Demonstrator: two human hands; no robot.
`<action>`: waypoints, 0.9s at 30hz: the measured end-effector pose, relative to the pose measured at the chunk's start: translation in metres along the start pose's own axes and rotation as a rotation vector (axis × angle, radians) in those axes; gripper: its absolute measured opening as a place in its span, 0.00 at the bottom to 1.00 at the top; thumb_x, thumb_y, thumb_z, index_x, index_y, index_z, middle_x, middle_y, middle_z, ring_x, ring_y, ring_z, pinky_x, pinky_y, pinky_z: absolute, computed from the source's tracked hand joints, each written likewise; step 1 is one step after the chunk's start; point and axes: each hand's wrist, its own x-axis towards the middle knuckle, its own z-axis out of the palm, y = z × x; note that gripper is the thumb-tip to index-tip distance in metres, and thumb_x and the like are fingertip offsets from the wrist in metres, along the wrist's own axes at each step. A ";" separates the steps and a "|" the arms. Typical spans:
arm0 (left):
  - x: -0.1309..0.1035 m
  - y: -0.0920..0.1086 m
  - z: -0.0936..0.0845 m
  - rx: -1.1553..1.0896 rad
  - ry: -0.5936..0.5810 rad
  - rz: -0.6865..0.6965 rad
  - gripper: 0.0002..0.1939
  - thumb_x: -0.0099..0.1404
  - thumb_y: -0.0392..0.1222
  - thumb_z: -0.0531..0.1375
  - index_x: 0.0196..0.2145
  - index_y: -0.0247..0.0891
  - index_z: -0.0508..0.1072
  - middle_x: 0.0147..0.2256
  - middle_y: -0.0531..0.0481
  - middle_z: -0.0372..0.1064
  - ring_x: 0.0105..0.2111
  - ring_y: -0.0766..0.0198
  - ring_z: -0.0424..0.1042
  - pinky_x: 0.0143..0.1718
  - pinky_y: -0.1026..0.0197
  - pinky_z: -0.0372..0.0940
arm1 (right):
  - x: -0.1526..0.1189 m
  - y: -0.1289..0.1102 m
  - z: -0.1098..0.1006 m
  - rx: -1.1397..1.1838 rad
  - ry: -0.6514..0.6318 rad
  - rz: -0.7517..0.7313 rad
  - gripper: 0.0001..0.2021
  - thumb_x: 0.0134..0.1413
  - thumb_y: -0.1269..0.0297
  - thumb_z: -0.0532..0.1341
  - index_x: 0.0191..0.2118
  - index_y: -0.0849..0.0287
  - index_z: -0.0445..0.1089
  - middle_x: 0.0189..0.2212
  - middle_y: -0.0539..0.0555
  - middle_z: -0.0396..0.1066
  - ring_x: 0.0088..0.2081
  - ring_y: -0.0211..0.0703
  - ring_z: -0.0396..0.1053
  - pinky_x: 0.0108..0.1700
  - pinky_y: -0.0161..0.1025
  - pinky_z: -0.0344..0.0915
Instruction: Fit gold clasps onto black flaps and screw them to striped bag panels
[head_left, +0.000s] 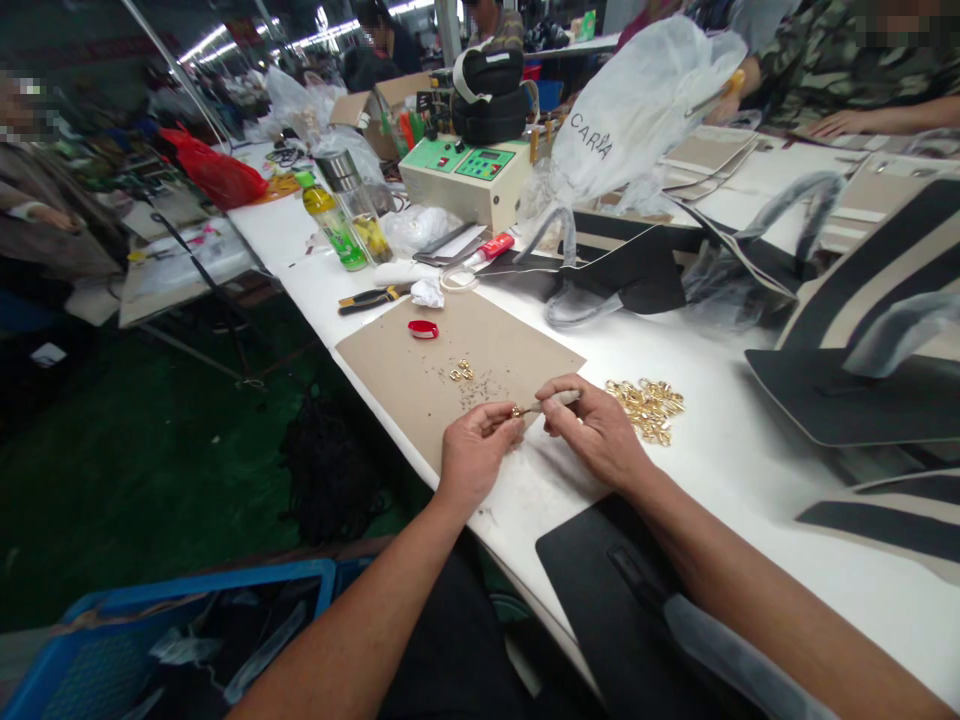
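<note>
My left hand (480, 445) pinches a small gold metal fitting (517, 411) between thumb and fingertips, over the near edge of the table. A slim screwdriver-like tool with a pale handle (564, 397) is gripped in my right hand (596, 430), its thin tip meeting the gold fitting. Beyond the hands lies a beige board (405, 375) with a few gold fittings (462, 370) and many tiny dark bits (487, 385), too small to make out. Right of my right hand is a pile of gold fittings (649, 405). A red oval object (423, 329) rests farther back on the board.
Pliers (371, 299), a green-labelled bottle (330, 225), a glass flask (364, 215) and a control box (465, 180) stand farther back. Black and beige bag pieces (847, 395) crowd the right. A black panel (592, 580) overhangs the near edge. A blue crate (202, 585) sits lower left. A co-worker's hand (840, 123) shows across the table.
</note>
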 end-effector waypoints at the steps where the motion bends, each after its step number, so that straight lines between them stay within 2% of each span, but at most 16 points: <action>1: 0.000 0.000 0.000 -0.006 0.001 -0.002 0.19 0.53 0.47 0.76 0.40 0.34 0.82 0.31 0.47 0.81 0.28 0.65 0.77 0.33 0.62 0.74 | 0.000 0.000 0.000 0.003 -0.007 0.002 0.11 0.65 0.58 0.59 0.44 0.58 0.75 0.26 0.49 0.75 0.27 0.39 0.70 0.34 0.36 0.63; 4: 0.001 0.000 -0.001 -0.003 -0.001 -0.007 0.18 0.52 0.45 0.76 0.39 0.34 0.82 0.29 0.48 0.81 0.27 0.65 0.76 0.33 0.62 0.74 | 0.002 -0.001 0.002 0.011 0.014 0.068 0.12 0.66 0.55 0.60 0.40 0.58 0.76 0.23 0.49 0.75 0.25 0.39 0.71 0.33 0.36 0.63; 8: 0.000 -0.003 -0.001 0.035 0.010 -0.023 0.16 0.52 0.43 0.75 0.38 0.34 0.83 0.30 0.48 0.81 0.28 0.65 0.77 0.34 0.63 0.74 | 0.004 0.002 0.004 -0.054 0.109 0.129 0.20 0.64 0.49 0.64 0.26 0.57 0.72 0.17 0.48 0.71 0.21 0.37 0.66 0.29 0.36 0.59; 10: 0.000 -0.004 -0.001 0.062 0.016 -0.014 0.16 0.52 0.43 0.75 0.38 0.34 0.84 0.30 0.48 0.81 0.28 0.65 0.77 0.34 0.63 0.73 | 0.005 0.003 0.003 -0.021 0.086 0.123 0.18 0.64 0.49 0.64 0.29 0.58 0.74 0.19 0.48 0.72 0.22 0.37 0.67 0.29 0.36 0.60; 14: -0.001 0.001 -0.002 0.087 0.023 0.003 0.18 0.51 0.45 0.75 0.38 0.33 0.83 0.27 0.49 0.80 0.26 0.66 0.75 0.32 0.63 0.71 | 0.006 0.004 -0.002 0.120 -0.047 0.105 0.15 0.67 0.53 0.60 0.47 0.58 0.75 0.26 0.49 0.76 0.27 0.39 0.73 0.32 0.36 0.66; 16: -0.003 0.007 0.000 0.102 0.026 0.004 0.19 0.51 0.46 0.75 0.38 0.32 0.83 0.26 0.49 0.79 0.25 0.67 0.74 0.30 0.64 0.70 | 0.008 0.003 -0.004 0.188 -0.058 0.135 0.14 0.67 0.53 0.60 0.46 0.58 0.74 0.26 0.49 0.76 0.27 0.39 0.73 0.32 0.35 0.67; 18: -0.006 0.015 0.003 0.119 0.038 0.018 0.18 0.53 0.46 0.74 0.38 0.32 0.83 0.26 0.49 0.79 0.24 0.67 0.74 0.30 0.65 0.70 | 0.009 0.001 -0.006 0.283 -0.046 0.183 0.15 0.66 0.51 0.61 0.41 0.58 0.74 0.25 0.50 0.75 0.27 0.39 0.73 0.31 0.35 0.68; 23: -0.005 0.027 0.010 0.230 0.082 0.093 0.18 0.55 0.47 0.73 0.39 0.33 0.82 0.27 0.49 0.79 0.25 0.65 0.76 0.31 0.63 0.72 | 0.012 -0.003 -0.009 0.409 0.115 0.216 0.21 0.60 0.44 0.66 0.30 0.59 0.70 0.23 0.50 0.73 0.24 0.41 0.74 0.28 0.35 0.68; 25: 0.000 0.028 0.005 0.359 0.099 0.149 0.18 0.58 0.50 0.71 0.40 0.34 0.82 0.28 0.49 0.79 0.25 0.64 0.76 0.31 0.62 0.72 | 0.013 -0.004 -0.013 0.393 0.212 0.212 0.23 0.58 0.43 0.67 0.27 0.58 0.68 0.21 0.50 0.72 0.22 0.41 0.74 0.26 0.34 0.67; 27: 0.009 0.029 -0.006 0.511 0.120 0.210 0.18 0.60 0.52 0.69 0.40 0.36 0.83 0.28 0.49 0.79 0.26 0.63 0.76 0.31 0.62 0.71 | 0.016 -0.004 -0.020 0.378 0.309 0.188 0.22 0.58 0.43 0.67 0.28 0.58 0.69 0.21 0.49 0.72 0.22 0.40 0.73 0.26 0.34 0.67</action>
